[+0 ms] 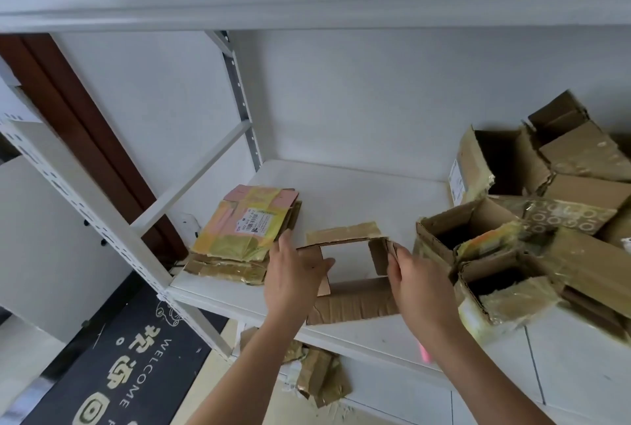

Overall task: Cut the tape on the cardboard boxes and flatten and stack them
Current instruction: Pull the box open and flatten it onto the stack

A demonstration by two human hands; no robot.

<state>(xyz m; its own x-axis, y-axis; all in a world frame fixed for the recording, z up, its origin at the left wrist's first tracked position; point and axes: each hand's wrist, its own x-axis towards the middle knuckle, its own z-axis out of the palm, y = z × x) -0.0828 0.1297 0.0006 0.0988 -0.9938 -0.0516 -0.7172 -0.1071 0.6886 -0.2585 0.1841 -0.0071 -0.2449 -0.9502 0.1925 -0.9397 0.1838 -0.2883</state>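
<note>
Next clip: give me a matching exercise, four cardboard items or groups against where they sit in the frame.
Things:
1. flattened stack
2. open-ended box
3. unflattened boxes
4. tape scraps

Places:
A. on the floor below the shelf
B. piled at the shelf's right end
C. at the shelf's left end
D. between the left hand and right hand

Pairs: 1-C, 2-D, 3-B, 4-A

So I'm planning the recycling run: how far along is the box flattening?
Early. Done: a small stack of flattened boxes on the shelf. In hand: an open box with the left hand and right hand on its sides. Left: the pile of unflattened boxes at right.
</note>
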